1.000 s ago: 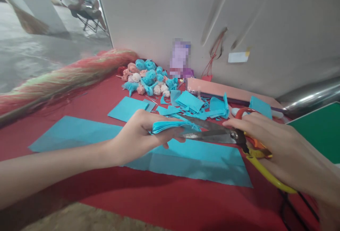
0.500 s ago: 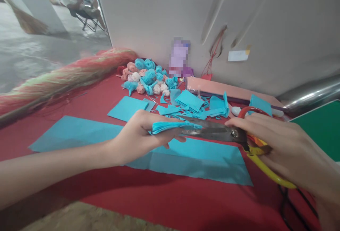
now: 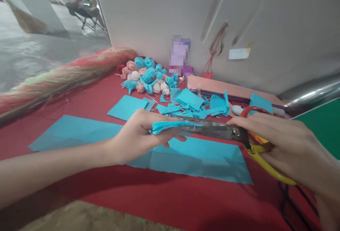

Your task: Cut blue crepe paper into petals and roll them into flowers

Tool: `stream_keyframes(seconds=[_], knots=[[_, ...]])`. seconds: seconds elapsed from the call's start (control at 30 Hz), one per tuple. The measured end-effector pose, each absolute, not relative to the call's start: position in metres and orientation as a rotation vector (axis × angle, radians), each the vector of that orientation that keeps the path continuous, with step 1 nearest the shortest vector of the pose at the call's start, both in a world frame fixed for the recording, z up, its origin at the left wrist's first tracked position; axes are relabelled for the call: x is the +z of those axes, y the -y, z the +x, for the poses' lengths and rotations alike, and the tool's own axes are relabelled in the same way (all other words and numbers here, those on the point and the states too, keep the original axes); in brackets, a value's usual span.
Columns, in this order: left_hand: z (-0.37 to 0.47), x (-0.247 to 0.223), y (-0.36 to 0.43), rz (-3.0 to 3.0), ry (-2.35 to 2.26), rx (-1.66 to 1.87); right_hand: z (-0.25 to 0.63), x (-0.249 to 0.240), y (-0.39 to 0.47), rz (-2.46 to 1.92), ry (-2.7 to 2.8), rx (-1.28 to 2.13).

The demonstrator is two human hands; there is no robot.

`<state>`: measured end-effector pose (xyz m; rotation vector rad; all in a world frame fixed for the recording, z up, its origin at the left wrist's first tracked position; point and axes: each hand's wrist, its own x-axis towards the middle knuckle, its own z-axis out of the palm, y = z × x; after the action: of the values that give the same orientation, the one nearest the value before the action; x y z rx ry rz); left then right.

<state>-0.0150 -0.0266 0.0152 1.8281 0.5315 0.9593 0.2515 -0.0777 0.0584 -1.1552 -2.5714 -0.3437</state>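
Pinched in my left hand (image 3: pixel 140 131) is a folded stack of blue crepe paper (image 3: pixel 167 126), its layered edge facing me. My right hand (image 3: pixel 284 142) grips a pair of scissors (image 3: pixel 217 130) with red and yellow handles. Their dark blades point left and meet the far end of the stack; how far they are apart is hard to see. Beneath both hands lies a long blue paper strip (image 3: pixel 207 156) on the red cloth (image 3: pixel 148 195). Cut blue squares (image 3: pixel 190 99) and small scraps lie just behind the blades.
Blue, pink and white paper flowers (image 3: pixel 148 75) are heaped at the back. A straw broom (image 3: pixel 66 71) lies along the left edge. A pink flat pack (image 3: pixel 233 89) rests by the pale panel. A metal tube (image 3: pixel 316 91) and green board (image 3: pixel 321 128) are at right. A person (image 3: pixel 77 4) reclines far left.
The scissor blades have drawn slightly closer together on the paper stack, and my right hand has shifted a little to the right. My left hand stays nearly still.
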Motion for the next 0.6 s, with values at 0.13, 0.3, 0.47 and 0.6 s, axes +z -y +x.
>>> stream_keyframes(seconds=[0.13, 0.3, 0.47, 0.6], knots=[[-0.0129, 0.0164, 0.0258, 1.812, -0.549, 0.951, 0.2520, 0.0573, 0.0780, -1.156, 2.570, -0.368], [-0.0137, 0.0178, 0.0268, 1.798, -0.579, 0.945, 0.2528, 0.0584, 0.0775, -1.162, 2.579, -0.413], [-0.0153, 0.0154, 0.0276, 1.765, -0.543, 0.916, 0.2516, 0.0595, 0.0772, -1.204, 2.611, -0.492], [-0.0144, 0.0144, 0.0277, 1.792, -0.555, 0.908, 0.2499, 0.0585, 0.0778, -1.213, 2.612, -0.507]])
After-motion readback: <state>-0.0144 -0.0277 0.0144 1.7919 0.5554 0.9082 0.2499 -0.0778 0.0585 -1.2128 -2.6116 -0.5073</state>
